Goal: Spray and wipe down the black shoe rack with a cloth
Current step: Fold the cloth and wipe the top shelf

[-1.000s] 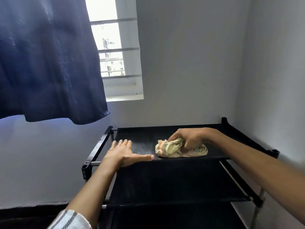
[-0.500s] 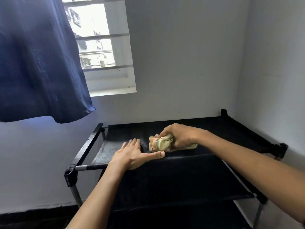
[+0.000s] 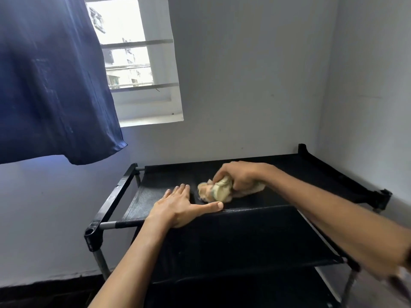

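The cloth is a pale yellowish rag bunched into a wad. It looks light, soft and easy to crush, so taking it from above with the fingers curled round the bulk, as the right hand grips it here, seems the sensible hold. It lies on the top tier of the black shoe rack, a little right of the frame's centre, pressed down onto the fabric.

The shelf looks like stretched fabric slung between bars, so it probably gives under pressure; the frame seems light and might shift if pushed hard. The left hand lies flat on the same tier just left of the cloth, fingers straight, thumb stretched along the front edge, holding nothing and apparently steadying the rack.

By count: one cloth, one rack with two tiers clearly showing and a third darker one below, and two hands. No spray bottle is visible. One dark blue curtain hangs upper left beside one window.
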